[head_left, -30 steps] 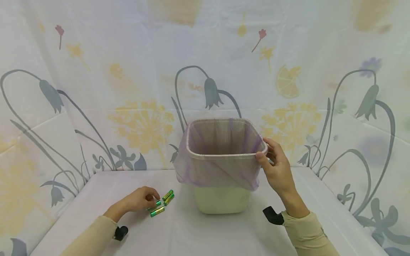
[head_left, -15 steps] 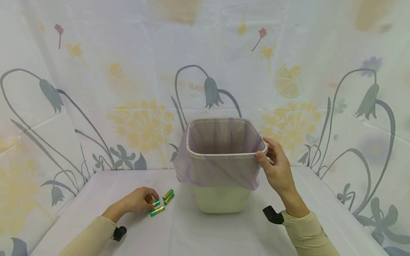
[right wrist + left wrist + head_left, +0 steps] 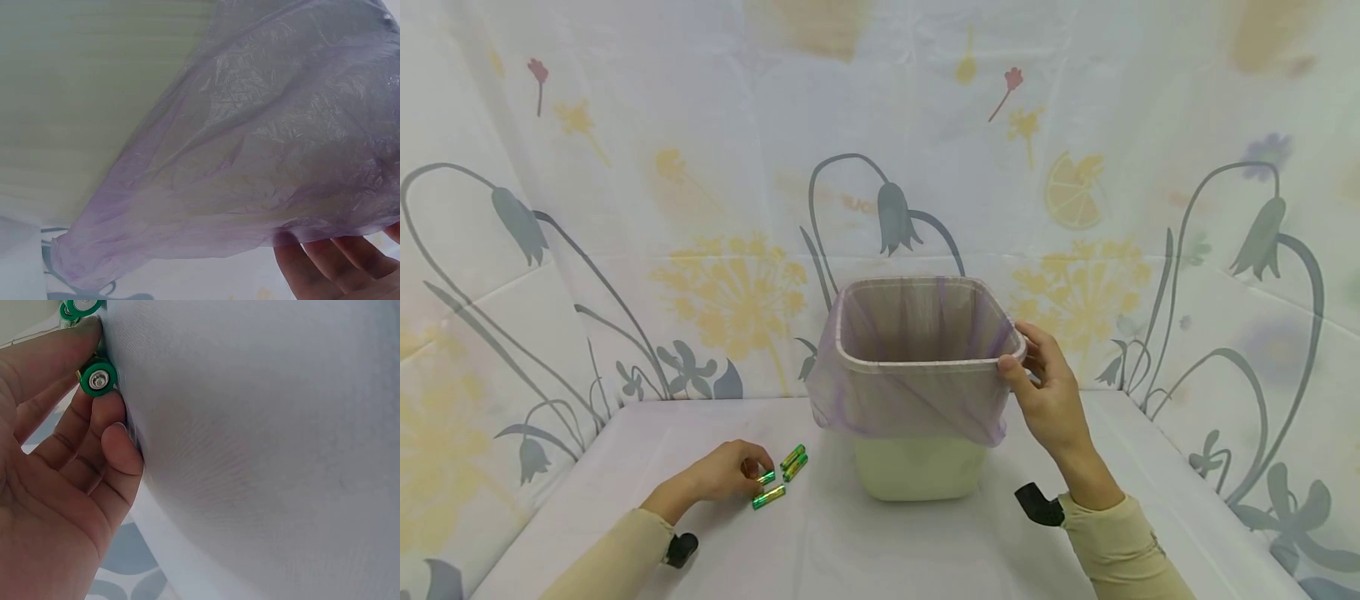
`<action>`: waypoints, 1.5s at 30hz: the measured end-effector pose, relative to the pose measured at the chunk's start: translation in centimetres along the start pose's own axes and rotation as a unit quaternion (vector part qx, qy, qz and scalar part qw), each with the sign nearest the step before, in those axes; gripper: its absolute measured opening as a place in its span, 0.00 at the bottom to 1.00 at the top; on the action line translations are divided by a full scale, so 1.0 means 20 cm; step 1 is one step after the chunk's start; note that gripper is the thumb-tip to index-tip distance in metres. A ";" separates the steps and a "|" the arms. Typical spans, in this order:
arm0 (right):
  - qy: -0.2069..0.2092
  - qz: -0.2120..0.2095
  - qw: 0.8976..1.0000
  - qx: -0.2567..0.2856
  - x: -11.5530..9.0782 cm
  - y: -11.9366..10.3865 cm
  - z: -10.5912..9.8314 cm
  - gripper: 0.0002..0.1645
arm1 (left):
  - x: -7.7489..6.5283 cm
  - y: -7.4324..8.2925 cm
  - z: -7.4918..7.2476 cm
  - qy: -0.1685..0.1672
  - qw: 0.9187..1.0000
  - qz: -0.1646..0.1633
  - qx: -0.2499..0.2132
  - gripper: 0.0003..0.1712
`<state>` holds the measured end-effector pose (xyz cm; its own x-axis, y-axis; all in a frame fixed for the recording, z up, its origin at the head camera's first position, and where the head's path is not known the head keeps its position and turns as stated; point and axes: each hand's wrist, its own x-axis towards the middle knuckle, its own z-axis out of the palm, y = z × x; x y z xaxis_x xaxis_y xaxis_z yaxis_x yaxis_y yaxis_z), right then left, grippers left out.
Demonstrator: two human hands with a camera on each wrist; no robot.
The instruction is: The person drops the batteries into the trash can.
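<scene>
On the left of the table my left hand [image 3: 724,471] pinches a green and gold battery [image 3: 767,477] between thumb and fingers, low against the cloth. The left wrist view shows the silver end of that battery [image 3: 98,379] between the fingertips. Just right of the hand, several like batteries lie loose, including a nearer battery [image 3: 768,497] and a farther battery [image 3: 792,456]. My right hand [image 3: 1051,396] grips the right corner of a pale green trash bin [image 3: 921,471], thumb outside the rim. A translucent purple bin liner [image 3: 910,404] folds over that rim and hangs down outside.
The bin stands upright at the middle of a table covered in white cloth [image 3: 820,550]. Behind and at both sides rises a flower-printed curtain [image 3: 737,192]. In the right wrist view the loose liner [image 3: 262,156] hangs beside the bin wall [image 3: 94,94].
The left hand has shifted very slightly at the pinched battery, whose nearer end is now hidden by the fingers. The right hand and the bin have stayed in place.
</scene>
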<state>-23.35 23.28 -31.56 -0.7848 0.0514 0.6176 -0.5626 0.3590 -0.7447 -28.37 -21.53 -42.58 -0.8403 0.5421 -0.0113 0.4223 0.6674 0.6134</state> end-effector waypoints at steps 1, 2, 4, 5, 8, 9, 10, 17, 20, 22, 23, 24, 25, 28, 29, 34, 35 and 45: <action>0.000 0.000 1.000 0.000 0.00 0.00 0.00 0.30 | 0.00 0.00 0.00 0.000 1.000 0.002 0.000 0.12; 0.000 0.000 1.000 0.001 0.00 0.00 0.00 0.30 | 0.00 0.00 0.00 0.001 1.000 0.004 0.001 0.12; 0.000 0.000 1.000 0.003 0.00 0.00 0.00 0.30 | 0.00 0.00 0.00 0.001 1.000 0.005 0.002 0.12; 0.000 0.001 1.000 0.002 0.00 0.00 0.00 0.30 | 0.00 0.00 0.00 0.001 1.000 0.005 0.003 0.12; 0.000 0.001 1.000 0.003 0.00 0.00 0.00 0.30 | 0.00 0.00 0.00 0.001 1.000 0.004 0.008 0.11; 0.000 0.001 1.000 0.003 0.00 0.00 0.00 0.30 | 0.00 -0.01 0.00 0.001 1.000 0.003 0.011 0.11; 0.000 0.001 1.000 0.003 0.00 0.00 0.00 0.31 | 0.00 -0.01 0.00 0.001 1.000 0.003 0.013 0.12; -0.002 0.003 1.000 0.008 0.00 0.00 0.00 0.30 | 0.02 0.01 -0.06 0.016 0.999 0.014 0.040 0.12; 0.000 0.004 1.000 0.010 0.00 0.01 0.00 0.30 | 0.04 0.05 -0.11 0.024 0.998 0.021 0.046 0.11; 0.001 0.003 1.000 0.010 0.00 0.01 0.00 0.30 | 0.06 0.08 -0.15 0.029 0.998 0.024 0.050 0.12; 0.002 0.002 1.000 0.009 0.00 0.01 0.00 0.30 | 0.07 0.10 -0.18 0.032 0.998 0.026 0.052 0.12; 0.002 0.001 1.000 0.008 0.00 0.01 0.00 0.30 | 0.08 0.12 -0.20 0.034 0.998 0.026 0.055 0.13; 0.003 0.000 1.000 0.008 0.00 0.01 0.00 0.30 | 0.09 0.15 -0.22 0.034 0.998 0.025 0.055 0.13; 0.002 -0.001 1.000 0.012 0.00 0.00 0.00 0.30 | 0.12 0.22 -0.29 0.037 0.997 0.030 0.064 0.13; 0.002 -0.001 1.000 0.013 0.00 0.00 0.00 0.30 | 0.13 0.24 -0.31 0.039 0.996 0.034 0.068 0.13; 0.001 -0.002 1.000 0.017 0.00 0.00 0.00 0.30 | 0.17 0.38 -0.44 0.065 0.992 0.053 0.095 0.13; 0.002 -0.002 1.000 0.016 0.00 0.00 0.00 0.30 | 0.18 0.41 -0.47 0.070 0.991 0.053 0.100 0.13; 0.002 0.001 1.000 0.018 0.01 0.01 0.00 0.30 | 0.28 0.68 -0.66 0.085 0.988 0.062 0.116 0.15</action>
<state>-23.51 23.40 -31.60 -0.7845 0.0564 0.6175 -0.5702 0.3258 -0.7542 -31.80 -16.13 -23.81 -0.8135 0.5471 0.1975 0.5761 0.7111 0.4031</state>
